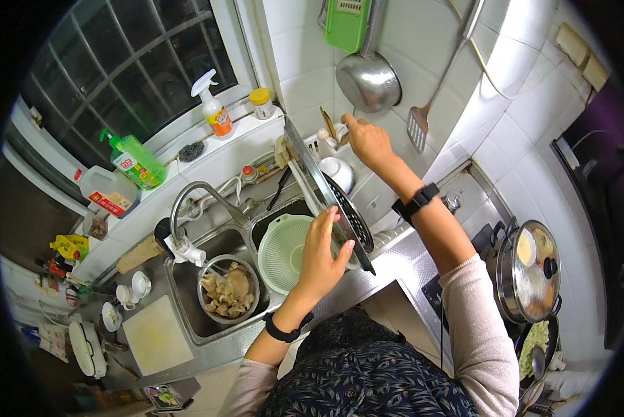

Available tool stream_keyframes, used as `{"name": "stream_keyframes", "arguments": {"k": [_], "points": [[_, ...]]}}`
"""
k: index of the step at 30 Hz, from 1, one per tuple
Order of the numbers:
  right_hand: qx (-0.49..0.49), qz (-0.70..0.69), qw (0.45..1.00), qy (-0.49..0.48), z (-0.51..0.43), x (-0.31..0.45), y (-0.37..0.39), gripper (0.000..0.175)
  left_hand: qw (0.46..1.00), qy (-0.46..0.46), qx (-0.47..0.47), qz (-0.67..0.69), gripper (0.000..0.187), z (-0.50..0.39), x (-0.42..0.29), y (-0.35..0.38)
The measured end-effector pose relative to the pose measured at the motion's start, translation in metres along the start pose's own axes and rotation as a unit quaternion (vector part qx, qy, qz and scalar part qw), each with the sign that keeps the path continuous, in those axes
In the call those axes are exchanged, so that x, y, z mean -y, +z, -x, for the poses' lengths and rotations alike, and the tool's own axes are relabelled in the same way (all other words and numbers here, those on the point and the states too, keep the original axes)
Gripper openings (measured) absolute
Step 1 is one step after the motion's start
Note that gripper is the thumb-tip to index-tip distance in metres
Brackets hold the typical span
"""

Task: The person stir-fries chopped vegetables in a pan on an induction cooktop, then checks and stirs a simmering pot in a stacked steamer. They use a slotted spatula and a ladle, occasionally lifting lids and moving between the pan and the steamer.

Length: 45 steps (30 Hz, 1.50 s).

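My left hand has its fingers and thumb spread at the near part of an upright, dark-edged flat panel, seen almost edge-on. The fingertips seem to touch it. Behind that panel shows a black perforated disc. My right hand reaches beyond the panel, fingers curled at a cluster of utensils with a wooden piece. Whether it grips one is hidden. Close by sits a white bowl. Below my left hand, a pale green colander occupies the right sink basin.
A metal bowl of mushroom pieces stands in the left basin under the faucet. A white cutting board lies left. Bottles, including green dish soap, line the sill. At right are a lidded pot and a pan of food.
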State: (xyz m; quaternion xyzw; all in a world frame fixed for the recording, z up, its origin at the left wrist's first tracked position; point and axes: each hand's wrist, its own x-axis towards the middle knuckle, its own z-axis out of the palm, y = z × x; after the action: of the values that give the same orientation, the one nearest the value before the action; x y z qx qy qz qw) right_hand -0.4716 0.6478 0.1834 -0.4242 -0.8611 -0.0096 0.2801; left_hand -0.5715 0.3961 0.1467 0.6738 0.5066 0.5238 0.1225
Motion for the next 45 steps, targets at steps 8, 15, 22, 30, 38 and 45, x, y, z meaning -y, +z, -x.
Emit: {"name": "stream_keyframes", "arguments": {"k": [8, 15, 22, 30, 38, 45], "points": [[0.072, 0.114, 0.986, -0.101, -0.058, -0.044, 0.100, 0.028, 1.000, -0.003, 0.000, -0.024, 0.070, -0.013, 0.015, 0.010], [0.163, 0.229, 0.956, -0.083, -0.066, -0.063, 0.152, 0.029, 0.999, -0.034, -0.009, -0.029, 0.068, -0.012, 0.021, 0.015], [0.168, 0.226, 0.958, -0.062, -0.054, -0.050, 0.125, 0.036, 1.000, 0.008, -0.029, -0.004, 0.062, -0.010, 0.013, 0.020], [0.149, 0.011, 0.987, -0.067, 0.062, 0.006, -0.030, 0.038, 0.988, 0.141, -0.034, 0.061, 0.049, 0.022, -0.013, 0.033], [0.098, -0.062, 0.993, 0.026, 0.220, 0.029, -0.114, 0.038, 0.978, 0.168, 0.007, 0.122, 0.050, 0.060, -0.065, 0.051], [0.080, -0.105, 0.988, 0.078, 0.318, 0.033, -0.148, 0.037, 0.971, 0.193, 0.018, 0.142, 0.025, 0.094, -0.102, 0.098]]}}
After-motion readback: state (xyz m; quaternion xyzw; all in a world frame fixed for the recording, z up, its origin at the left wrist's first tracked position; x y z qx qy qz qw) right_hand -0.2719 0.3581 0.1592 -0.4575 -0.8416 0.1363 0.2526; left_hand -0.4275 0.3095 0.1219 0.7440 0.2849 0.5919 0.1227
